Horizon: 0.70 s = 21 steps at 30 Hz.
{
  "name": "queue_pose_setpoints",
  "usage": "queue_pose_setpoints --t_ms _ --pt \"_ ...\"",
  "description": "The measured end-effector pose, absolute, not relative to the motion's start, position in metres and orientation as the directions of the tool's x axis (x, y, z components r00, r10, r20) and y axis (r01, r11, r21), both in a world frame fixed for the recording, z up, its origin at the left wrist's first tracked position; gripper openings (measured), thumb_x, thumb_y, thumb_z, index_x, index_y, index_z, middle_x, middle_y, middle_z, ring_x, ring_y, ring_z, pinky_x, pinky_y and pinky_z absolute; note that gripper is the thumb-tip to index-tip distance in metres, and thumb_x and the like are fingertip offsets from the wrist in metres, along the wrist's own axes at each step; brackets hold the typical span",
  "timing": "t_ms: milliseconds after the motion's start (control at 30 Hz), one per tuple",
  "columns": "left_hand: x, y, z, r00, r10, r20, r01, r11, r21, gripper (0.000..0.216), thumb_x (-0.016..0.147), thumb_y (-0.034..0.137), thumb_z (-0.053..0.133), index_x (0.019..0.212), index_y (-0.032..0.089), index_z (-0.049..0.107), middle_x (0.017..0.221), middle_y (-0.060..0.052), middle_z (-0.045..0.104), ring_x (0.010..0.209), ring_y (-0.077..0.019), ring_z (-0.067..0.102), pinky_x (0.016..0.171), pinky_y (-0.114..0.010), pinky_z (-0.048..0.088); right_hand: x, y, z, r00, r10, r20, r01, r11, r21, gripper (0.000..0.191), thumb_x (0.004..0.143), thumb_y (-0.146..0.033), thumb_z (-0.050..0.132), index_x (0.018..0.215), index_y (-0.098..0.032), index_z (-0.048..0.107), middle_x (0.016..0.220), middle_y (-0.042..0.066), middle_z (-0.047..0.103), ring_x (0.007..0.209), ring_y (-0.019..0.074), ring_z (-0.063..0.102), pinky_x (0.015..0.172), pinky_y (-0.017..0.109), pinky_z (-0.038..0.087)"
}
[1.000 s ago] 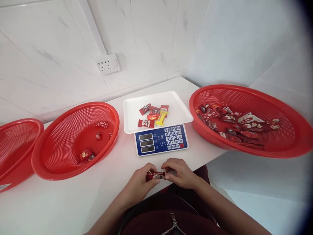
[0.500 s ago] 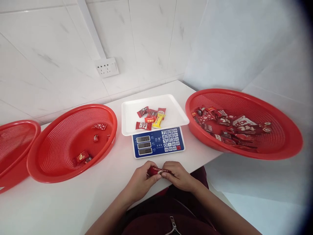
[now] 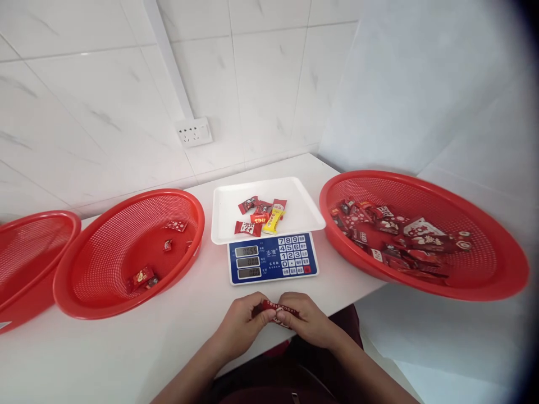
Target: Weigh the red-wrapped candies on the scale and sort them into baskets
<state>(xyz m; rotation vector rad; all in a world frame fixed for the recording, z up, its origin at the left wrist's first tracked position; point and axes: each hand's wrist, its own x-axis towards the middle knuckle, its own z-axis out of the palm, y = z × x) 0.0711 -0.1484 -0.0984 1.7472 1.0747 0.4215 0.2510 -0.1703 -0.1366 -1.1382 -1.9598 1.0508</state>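
Near the table's front edge, my left hand [image 3: 244,325] and my right hand [image 3: 310,321] pinch a dark red candy packet [image 3: 283,307] between them. White letters reading "SWEET SUGA..." run along its upper part; my fingers and thumbs cover its ends. Just beyond my hands is a blue digital scale [image 3: 273,272], its top display reading about 0.055. On the scale's white tray [image 3: 225,202] lie several small wrapped candies, mostly red, with one yellow candy [image 3: 273,220] among them.
On the right, a red mesh basket [image 3: 501,275] holds many red packets and candies and overhangs the table edge. A second red basket [image 3: 96,252] at left contains a few candies. Another red basket [image 3: 37,269] stands farther left. A wall socket [image 3: 194,132] sits above the table.
The view has tilted up a little, so everything sits lower in the picture. My hands keep hold of the packet, whose front now tilts slightly more into view.
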Motion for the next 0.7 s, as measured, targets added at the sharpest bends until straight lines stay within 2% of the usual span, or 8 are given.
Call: queue_pose_setpoints --t_ms 67,133,233,333,400,467,600,700 --pt "0.068 -0.143 -0.095 0.547 0.827 -0.126 0.506 -0.207 0.838 0.016 0.084 0.031 0.048 0.080 0.020 0.059 0.075 0.001 0.063 0.069 -0.0130 0.056 0.063 -0.023 0.044 0.251 -0.171 -0.138 -0.399 0.908 0.125 0.380 0.289 -0.879 0.045 0.090 -0.047 0.036 0.060 -0.017 0.051 0.059 -0.002 0.045 0.057 0.0110 0.044 0.055 0.022 0.032" --pt "0.061 -0.135 -0.090 0.517 0.856 0.025 0.547 -0.353 0.759 0.016 0.085 0.030 0.047 0.088 0.021 0.059 0.085 -0.002 0.065 0.076 -0.0142 0.058 0.069 -0.025 0.047 0.252 -0.172 -0.138 -0.378 0.917 0.132 0.372 0.280 -0.885 0.043 0.089 -0.047 0.037 0.062 -0.017 0.052 0.059 -0.002 0.045 0.057 0.0109 0.044 0.055 0.022 0.032" --pt "0.041 -0.117 -0.078 0.433 0.842 0.322 0.656 -0.539 0.528 0.020 0.086 0.029 0.046 0.100 0.021 0.057 0.100 -0.007 0.063 0.094 -0.0181 0.057 0.083 -0.032 0.047 0.252 -0.173 -0.139 -0.362 0.922 0.139 0.382 0.282 -0.880 0.041 0.089 -0.046 0.040 0.061 -0.017 0.050 0.059 -0.002 0.044 0.057 0.0110 0.043 0.054 0.023 0.031" --pt "0.018 -0.100 -0.065 0.376 0.799 0.470 0.799 -0.536 0.273 0.026 0.087 0.031 0.045 0.107 0.019 0.056 0.112 -0.010 0.059 0.109 -0.0235 0.051 0.093 -0.040 0.042 0.251 -0.173 -0.139 -0.356 0.925 0.134 0.394 0.278 -0.876 0.041 0.088 -0.046 0.040 0.058 -0.018 0.047 0.058 -0.002 0.043 0.056 0.0109 0.042 0.054 0.023 0.030" --pt "0.006 -0.094 -0.058 0.339 0.819 0.462 0.873 -0.457 0.170 0.033 0.086 0.036 0.044 0.113 0.018 0.054 0.121 -0.013 0.055 0.119 -0.0282 0.044 0.097 -0.045 0.038 0.251 -0.172 -0.138 -0.358 0.925 0.126 0.394 0.272 -0.878 0.042 0.088 -0.046 0.040 0.058 -0.018 0.045 0.058 -0.002 0.042 0.056 0.0110 0.041 0.054 0.023 0.030" --pt "-0.003 -0.092 -0.050 0.283 0.882 0.376 0.921 -0.360 0.150 0.044 0.086 0.043 0.042 0.121 0.018 0.048 0.131 -0.014 0.048 0.123 -0.0312 0.040 0.094 -0.047 0.040 0.251 -0.172 -0.138 -0.360 0.925 0.121 0.389 0.267 -0.882 0.041 0.089 -0.046 0.040 0.058 -0.018 0.043 0.058 -0.002 0.042 0.057 0.0113 0.042 0.054 0.023 0.030" --pt "-0.020 -0.102 -0.030 0.153 0.981 0.119 0.940 -0.182 0.288 0.052 0.086 0.049 0.035 0.133 0.026 0.032 0.133 -0.008 0.048 0.116 -0.0274 0.050 0.085 -0.041 0.048 0.251 -0.172 -0.137 -0.354 0.928 0.120 0.385 0.262 -0.885 0.041 0.088 -0.046 0.040 0.058 -0.019 0.041 0.058 -0.003 0.041 0.057 0.0114 0.042 0.054 0.023 0.030" --pt "-0.050 -0.114 -0.015 0.072 0.996 -0.047 0.900 -0.044 0.433 0.049 0.086 0.050 0.031 0.129 0.027 0.035 0.115 -0.006 0.061 0.102 -0.0228 0.061 0.083 -0.035 0.049 0.252 -0.172 -0.137 -0.350 0.929 0.117 0.395 0.260 -0.881 0.041 0.088 -0.046 0.040 0.058 -0.019 0.041 0.058 -0.003 0.042 0.057 0.0114 0.042 0.054 0.023 0.030"
